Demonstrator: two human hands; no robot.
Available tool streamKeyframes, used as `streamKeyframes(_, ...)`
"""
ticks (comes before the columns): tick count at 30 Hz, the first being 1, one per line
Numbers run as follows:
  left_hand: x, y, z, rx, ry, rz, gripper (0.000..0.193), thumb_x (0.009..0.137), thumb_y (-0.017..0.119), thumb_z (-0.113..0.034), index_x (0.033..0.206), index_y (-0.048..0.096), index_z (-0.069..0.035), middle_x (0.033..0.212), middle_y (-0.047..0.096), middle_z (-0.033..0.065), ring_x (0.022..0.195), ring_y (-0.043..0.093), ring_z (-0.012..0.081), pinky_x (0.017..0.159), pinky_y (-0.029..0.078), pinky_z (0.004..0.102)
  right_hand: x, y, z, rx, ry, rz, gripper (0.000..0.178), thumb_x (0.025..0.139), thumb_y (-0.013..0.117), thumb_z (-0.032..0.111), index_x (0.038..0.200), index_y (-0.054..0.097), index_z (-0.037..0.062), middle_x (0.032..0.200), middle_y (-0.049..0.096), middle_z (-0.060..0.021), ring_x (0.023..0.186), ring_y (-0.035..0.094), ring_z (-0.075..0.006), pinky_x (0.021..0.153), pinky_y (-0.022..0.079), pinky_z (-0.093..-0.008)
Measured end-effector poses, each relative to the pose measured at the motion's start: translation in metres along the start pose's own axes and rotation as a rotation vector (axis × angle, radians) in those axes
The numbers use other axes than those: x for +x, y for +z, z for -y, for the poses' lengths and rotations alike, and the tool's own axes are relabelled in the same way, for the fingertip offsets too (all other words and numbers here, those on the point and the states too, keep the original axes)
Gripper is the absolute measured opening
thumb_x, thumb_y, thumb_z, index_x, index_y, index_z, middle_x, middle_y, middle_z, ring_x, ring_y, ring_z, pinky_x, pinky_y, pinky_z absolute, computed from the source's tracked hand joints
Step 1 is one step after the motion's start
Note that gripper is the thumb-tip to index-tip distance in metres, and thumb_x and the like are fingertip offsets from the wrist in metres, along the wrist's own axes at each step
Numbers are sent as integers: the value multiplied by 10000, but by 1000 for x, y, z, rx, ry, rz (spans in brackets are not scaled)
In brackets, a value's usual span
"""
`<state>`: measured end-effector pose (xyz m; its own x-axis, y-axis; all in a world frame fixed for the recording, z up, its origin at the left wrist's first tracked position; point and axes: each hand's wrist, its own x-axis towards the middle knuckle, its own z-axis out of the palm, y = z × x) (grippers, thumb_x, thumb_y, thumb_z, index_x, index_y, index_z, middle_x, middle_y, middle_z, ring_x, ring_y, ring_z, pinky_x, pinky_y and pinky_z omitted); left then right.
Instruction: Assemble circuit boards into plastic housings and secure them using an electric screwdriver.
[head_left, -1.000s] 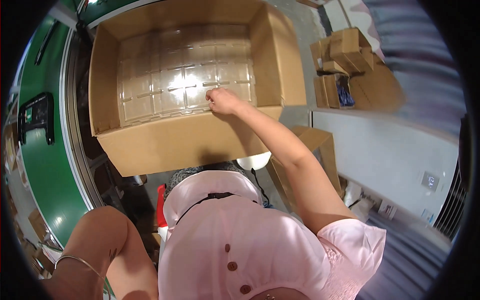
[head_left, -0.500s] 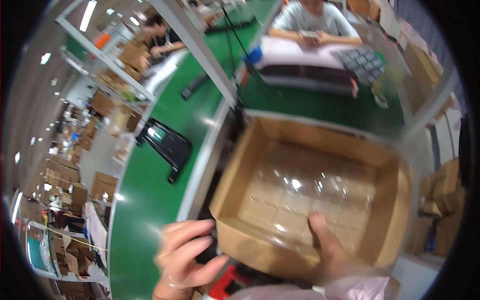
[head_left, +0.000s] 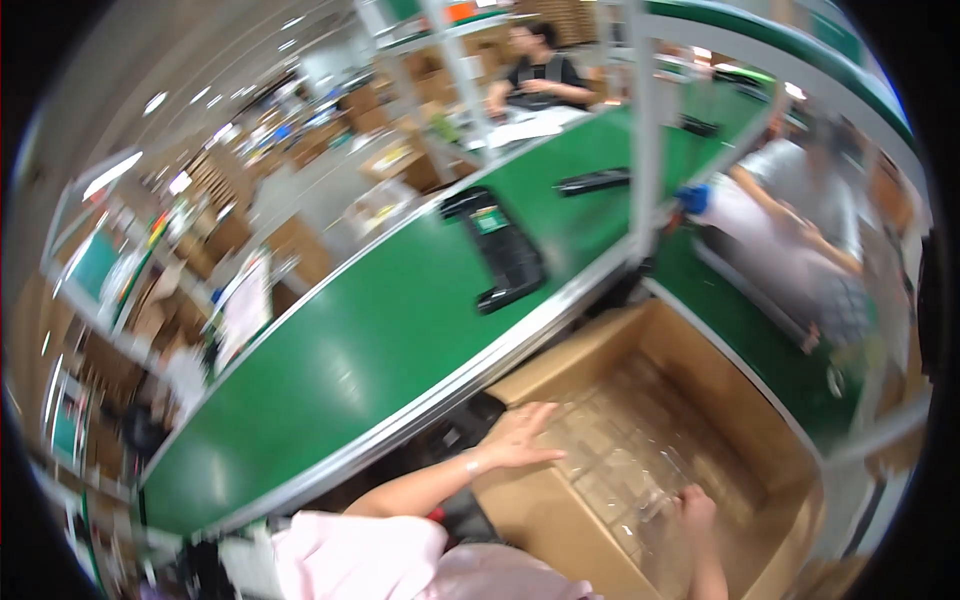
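Note:
An open cardboard box (head_left: 550, 510) stands in front of me at the lower right. On its bottom lies a clear, shiny plastic tray (head_left: 610, 465) with a grid of compartments. My left hand (head_left: 518, 438) has its fingers spread and rests at the box's left edge, holding nothing. Deep inside the box, my right hand (head_left: 697, 510) is closed, its curled fingers against the clear plastic. Motion blur hides the exact grip.
A green conveyor belt (head_left: 350, 370) runs past the box's left, carrying a black plastic part (head_left: 505, 250) and a black bar-shaped part (head_left: 592, 181). A grey upright post (head_left: 645, 140) rises beyond the box. A co-worker (head_left: 790, 200) sits at the right, another (head_left: 540, 75) across the belt.
My view has swung left, so the box appears farther right and lower. My left hand has come onto the box's edge. The right hand's fingers have curled in at the plastic.

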<state>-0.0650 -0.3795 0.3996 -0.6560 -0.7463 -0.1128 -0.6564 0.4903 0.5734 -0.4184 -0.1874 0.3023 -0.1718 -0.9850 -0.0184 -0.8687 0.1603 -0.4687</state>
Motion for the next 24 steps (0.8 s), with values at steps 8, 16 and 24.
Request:
streamKeyframes(8,-37,23,-34,-595,-242,-627,945,763,550,-579,1381,71,-48,1417,123,218,1311,149,364,1053,218,436,-24,-93,62,44,-64,-122,164,701,614,118,665,490,17,661,477,-148,622,486,-336,556,377,-403)
streamKeyframes(16,-22,-113,-14,-2082,-197,86,792,823,401,-620,1355,243,-54,1314,343,291,1167,413,430,898,413,514,-111,-206,173,13,-127,-25,105,848,546,100,804,502,14,720,470,-164,620,465,-363,555,395,-401)
streamKeyframes(24,72,-130,-86,-1830,-41,670,643,827,513,-524,1292,252,-164,1162,453,279,1000,508,497,801,435,613,-147,-233,188,-2,-72,-112,112,839,556,80,795,498,-4,713,454,-158,606,427,-320,538,366,-383)
